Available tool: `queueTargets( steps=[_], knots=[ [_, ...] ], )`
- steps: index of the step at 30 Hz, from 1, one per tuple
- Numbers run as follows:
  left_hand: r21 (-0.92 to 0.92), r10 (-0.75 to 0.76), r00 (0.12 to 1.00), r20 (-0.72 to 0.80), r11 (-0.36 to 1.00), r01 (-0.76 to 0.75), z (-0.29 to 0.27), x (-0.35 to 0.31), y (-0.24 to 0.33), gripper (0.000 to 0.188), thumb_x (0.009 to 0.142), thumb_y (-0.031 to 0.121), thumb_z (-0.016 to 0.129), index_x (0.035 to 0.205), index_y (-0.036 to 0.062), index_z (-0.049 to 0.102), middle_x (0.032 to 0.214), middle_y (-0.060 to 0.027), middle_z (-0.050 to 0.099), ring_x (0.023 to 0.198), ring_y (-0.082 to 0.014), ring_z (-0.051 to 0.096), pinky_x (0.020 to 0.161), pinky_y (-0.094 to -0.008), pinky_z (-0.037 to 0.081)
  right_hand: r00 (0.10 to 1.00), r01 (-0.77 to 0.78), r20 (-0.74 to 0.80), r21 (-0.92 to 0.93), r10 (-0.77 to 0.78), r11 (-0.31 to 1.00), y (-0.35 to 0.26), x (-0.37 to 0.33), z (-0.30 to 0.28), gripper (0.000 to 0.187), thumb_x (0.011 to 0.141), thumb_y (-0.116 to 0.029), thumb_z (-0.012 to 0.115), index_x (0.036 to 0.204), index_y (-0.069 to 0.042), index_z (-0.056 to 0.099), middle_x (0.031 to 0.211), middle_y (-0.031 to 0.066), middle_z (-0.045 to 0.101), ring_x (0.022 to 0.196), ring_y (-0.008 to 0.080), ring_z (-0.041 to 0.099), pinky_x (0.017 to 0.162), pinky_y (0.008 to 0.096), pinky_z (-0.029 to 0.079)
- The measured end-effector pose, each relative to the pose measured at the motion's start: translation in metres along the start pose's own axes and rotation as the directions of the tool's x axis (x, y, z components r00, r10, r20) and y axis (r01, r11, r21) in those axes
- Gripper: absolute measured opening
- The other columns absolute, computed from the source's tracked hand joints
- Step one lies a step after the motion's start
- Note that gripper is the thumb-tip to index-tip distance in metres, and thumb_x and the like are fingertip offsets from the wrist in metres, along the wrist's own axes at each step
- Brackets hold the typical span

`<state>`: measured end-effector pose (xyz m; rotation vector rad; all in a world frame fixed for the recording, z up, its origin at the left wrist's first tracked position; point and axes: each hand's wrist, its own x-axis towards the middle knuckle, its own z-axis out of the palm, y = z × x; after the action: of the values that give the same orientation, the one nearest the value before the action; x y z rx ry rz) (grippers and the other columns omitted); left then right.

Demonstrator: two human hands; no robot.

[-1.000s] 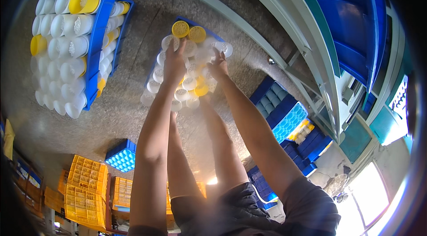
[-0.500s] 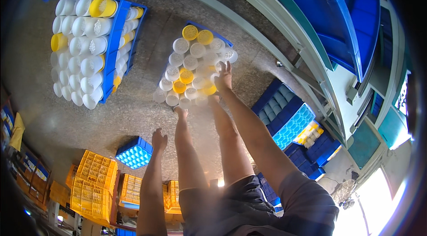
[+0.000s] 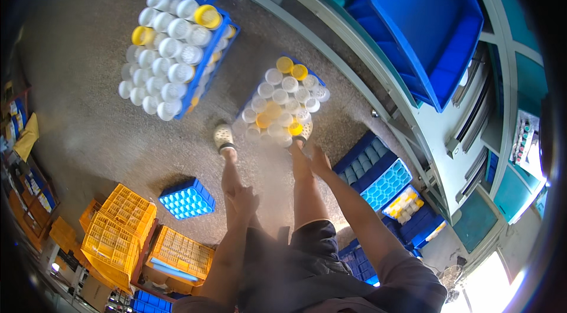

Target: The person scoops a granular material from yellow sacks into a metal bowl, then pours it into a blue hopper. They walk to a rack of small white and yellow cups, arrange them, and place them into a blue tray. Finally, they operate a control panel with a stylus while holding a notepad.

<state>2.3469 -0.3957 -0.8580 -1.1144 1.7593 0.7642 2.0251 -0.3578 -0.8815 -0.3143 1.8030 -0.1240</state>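
Observation:
On the floor ahead of my feet stands a blue crate [image 3: 284,58] topped with rows of round white and yellow plastic tubs [image 3: 282,97]. My right hand [image 3: 319,160] hangs above my right shin, short of these tubs, its fingers loosely extended and holding nothing visible. Over my left knee is my left hand [image 3: 243,199], slightly blurred, with fingers partly bent and apart; no object shows in it. A taller stack of white and yellow tubs [image 3: 170,47] in blue crates [image 3: 204,62] stands to the left.
A large blue bin [image 3: 422,23] rests on the grey-framed machine [image 3: 378,97] at right. Yellow crates [image 3: 121,218] and a small crate of light-blue cups [image 3: 188,198] lie at lower left. More blue crates [image 3: 369,162] stand right of my leg.
My right hand has drawn back from the tubs toward my shin. My left hand has moved right, over my knee. The view has shifted, and my left foot now stands farther from the tubs.

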Motion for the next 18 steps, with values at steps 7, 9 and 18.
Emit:
queueTargets(
  steps=[7,9,18],
  knots=[
    [-0.013,0.167,0.980,-0.109,0.986,-0.169,-0.033,0.022,-0.142,0.042,0.087,0.037,0.061,0.120,0.0131,0.069,0.144,-0.0072,0.053,0.150,-0.0332,0.024,0.106,-0.0780,0.024,0.957,-0.291,-0.015,-0.017,0.291,0.956,0.090,-0.049,0.131,0.086,0.090,-0.068,0.051,0.140,0.002,0.047,0.124,0.0336,0.061,0.121,0.0475,0.057,0.103,0.0523,0.044],
    [0.210,0.256,0.910,-0.327,0.958,-0.194,-0.058,0.037,-0.183,0.037,0.088,0.032,0.059,0.116,0.0104,0.070,0.140,-0.0086,0.055,0.145,-0.0316,0.033,0.107,-0.0722,0.029,0.977,-0.209,0.000,-0.206,0.213,0.956,0.077,-0.058,0.181,0.087,0.090,-0.069,0.050,0.141,0.001,0.046,0.124,0.0337,0.062,0.119,0.0476,0.059,0.103,0.0528,0.045],
    [-0.180,0.246,0.969,-0.020,0.953,-0.245,-0.170,0.048,-0.277,0.044,0.093,0.034,0.055,0.129,0.0110,0.064,0.139,-0.0120,0.057,0.132,-0.0352,0.052,0.096,-0.0551,0.050,0.997,-0.055,0.041,-0.328,0.072,0.943,-0.293,-0.115,0.185,0.057,0.096,-0.048,0.052,0.133,-0.005,0.059,0.123,0.0232,0.066,0.119,0.0390,0.062,0.103,0.0465,0.048]
  ],
)
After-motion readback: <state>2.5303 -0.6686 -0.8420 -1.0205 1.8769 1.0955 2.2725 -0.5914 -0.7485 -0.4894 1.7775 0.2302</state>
